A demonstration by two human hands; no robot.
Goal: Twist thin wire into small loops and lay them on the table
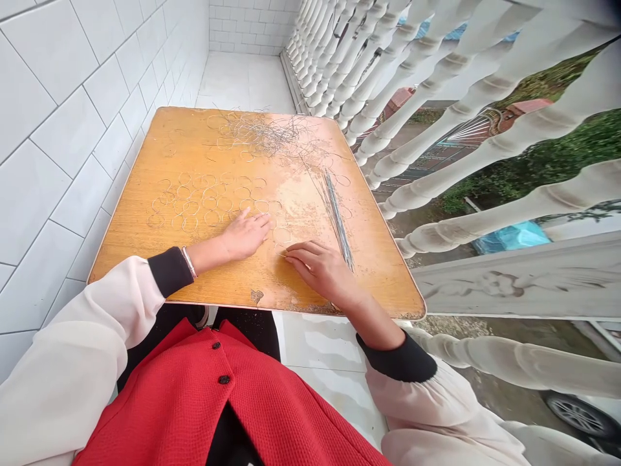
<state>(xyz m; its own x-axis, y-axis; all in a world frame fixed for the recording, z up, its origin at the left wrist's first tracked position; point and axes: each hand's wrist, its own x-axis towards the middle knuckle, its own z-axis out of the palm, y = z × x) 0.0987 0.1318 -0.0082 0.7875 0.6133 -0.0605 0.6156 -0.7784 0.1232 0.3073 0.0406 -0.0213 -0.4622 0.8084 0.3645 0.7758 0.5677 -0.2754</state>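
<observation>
My left hand [245,234] rests palm down on the table, fingers stretched out, touching the near edge of a patch of thin wire rings [191,208]. Right of it, my right hand [326,268] has thumb and forefinger pinched together on a thin wire ring [280,246] close to the tabletop. The remaining fingers of that hand are curled and partly hidden. Just beyond my right hand lies a bundle of straight grey wires [338,220]. Toward the far edge is a loose tangle of thin wires [272,133] with some rings around it.
The worn wooden table [130,239] has a chipped spot near its front edge. A white tiled wall [72,142] runs along the left. White balusters [431,145] line the right side, with greenery and a car wheel [579,414] beyond them.
</observation>
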